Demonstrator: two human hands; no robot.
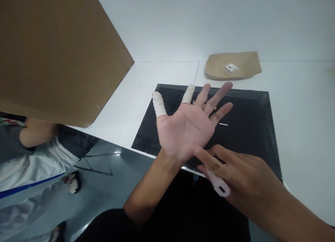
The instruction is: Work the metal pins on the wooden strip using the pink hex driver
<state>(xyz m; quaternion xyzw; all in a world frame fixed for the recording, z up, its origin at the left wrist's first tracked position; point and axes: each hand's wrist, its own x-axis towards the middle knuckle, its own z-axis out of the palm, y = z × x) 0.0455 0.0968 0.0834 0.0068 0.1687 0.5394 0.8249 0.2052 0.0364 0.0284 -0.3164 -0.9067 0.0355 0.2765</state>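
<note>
White rubber finger cots point(159, 104) cover the thumb and the first finger of the left hand point(190, 125), which is held palm up with fingers spread wide above the black rectangular mat point(251, 130) on the white bench point(300, 106). Right hand point(243, 179) touches the left palm with one finger and holds a small pale pink plastic tool point(219, 185). Flat brown paper bag point(232, 65) lies well apart, behind the mat
</note>
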